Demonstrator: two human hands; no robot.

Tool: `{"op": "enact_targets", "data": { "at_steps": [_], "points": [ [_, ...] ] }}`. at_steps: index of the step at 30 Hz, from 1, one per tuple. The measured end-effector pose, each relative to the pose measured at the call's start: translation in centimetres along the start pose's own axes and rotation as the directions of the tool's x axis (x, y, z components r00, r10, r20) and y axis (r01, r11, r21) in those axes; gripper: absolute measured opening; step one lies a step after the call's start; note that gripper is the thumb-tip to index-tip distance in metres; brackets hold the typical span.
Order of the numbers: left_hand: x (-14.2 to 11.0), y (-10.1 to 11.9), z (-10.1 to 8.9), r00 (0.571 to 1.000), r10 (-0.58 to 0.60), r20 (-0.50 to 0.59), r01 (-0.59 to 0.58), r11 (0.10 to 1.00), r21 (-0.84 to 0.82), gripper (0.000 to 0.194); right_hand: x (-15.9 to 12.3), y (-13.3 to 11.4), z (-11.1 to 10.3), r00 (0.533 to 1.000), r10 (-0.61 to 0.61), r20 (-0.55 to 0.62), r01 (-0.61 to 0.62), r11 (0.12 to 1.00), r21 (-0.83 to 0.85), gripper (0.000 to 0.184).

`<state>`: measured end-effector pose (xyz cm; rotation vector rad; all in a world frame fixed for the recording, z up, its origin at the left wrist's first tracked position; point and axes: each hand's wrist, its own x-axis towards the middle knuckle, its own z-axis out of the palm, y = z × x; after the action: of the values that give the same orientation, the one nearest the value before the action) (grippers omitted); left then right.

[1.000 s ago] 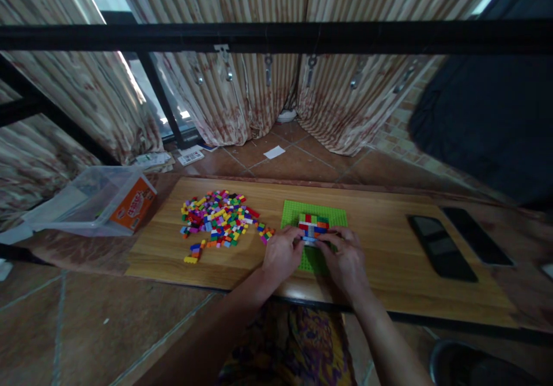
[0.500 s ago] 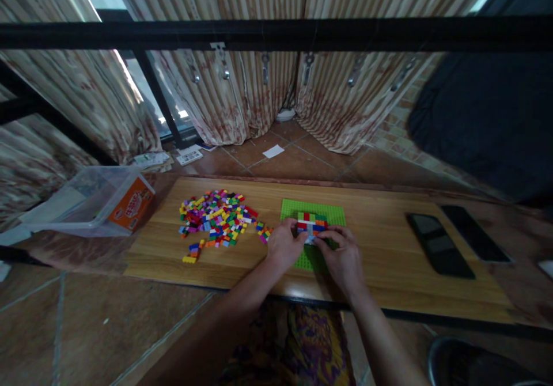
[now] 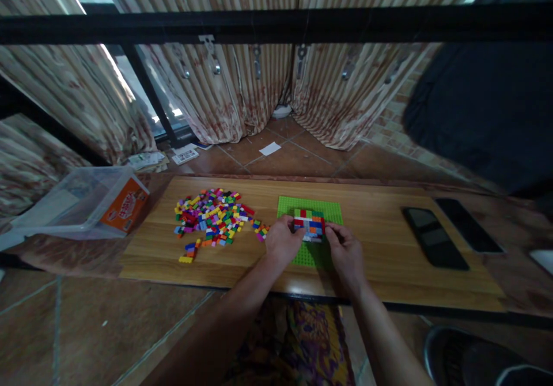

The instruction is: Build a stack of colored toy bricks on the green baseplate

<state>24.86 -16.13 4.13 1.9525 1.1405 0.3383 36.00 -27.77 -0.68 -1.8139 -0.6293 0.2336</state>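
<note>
A small block of joined toy bricks [image 3: 310,225], in red, green, blue, orange and grey, is between my hands over the green baseplate [image 3: 309,255]. My left hand [image 3: 283,241] grips its left side, the thumb near the front. At the right side, my right hand [image 3: 345,250] pinches the block's edge between thumb and fingers. Whether the block touches the baseplate cannot be made out. Left of my left hand lies a heap of loose bricks [image 3: 213,214], with a small joined piece [image 3: 189,252] of yellow, blue and orange bricks in front of it.
All this lies on a long wooden board [image 3: 371,276]. Toward its right end is a dark phone [image 3: 434,237], with another dark phone [image 3: 469,224] beyond it. A clear plastic box [image 3: 78,201] with an orange label stands off the left end. A black rail [image 3: 276,26] crosses behind.
My right hand has shifted from the block's front to its right side, uncovering more of its bricks. My left hand keeps its grip. The whole view has drifted slightly.
</note>
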Motion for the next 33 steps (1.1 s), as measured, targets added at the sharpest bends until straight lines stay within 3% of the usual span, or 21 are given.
{"op": "enact_targets", "data": {
  "at_steps": [8, 19, 33],
  "points": [
    [-0.2, 0.3, -0.2, 1.000, 0.010, -0.005, -0.010, 0.999, 0.041, 0.025, 0.0, -0.1, 1.0, 1.000, 0.010, 0.010, -0.009, 0.996, -0.085, 0.053],
    [0.0, 0.0, -0.2, 1.000, 0.015, 0.002, -0.015, 1.000, -0.013, 0.026, -0.3, -1.0, 1.3, 0.999, 0.035, -0.033, -0.041, 0.984, -0.171, 0.053],
    [0.1, -0.7, 0.5, 0.999, 0.027, -0.017, -0.027, 1.000, 0.012, 0.022, 0.6, -1.4, 1.3, 0.992, 0.117, 0.052, -0.115, 0.993, -0.040, 0.055]
  ]
}}
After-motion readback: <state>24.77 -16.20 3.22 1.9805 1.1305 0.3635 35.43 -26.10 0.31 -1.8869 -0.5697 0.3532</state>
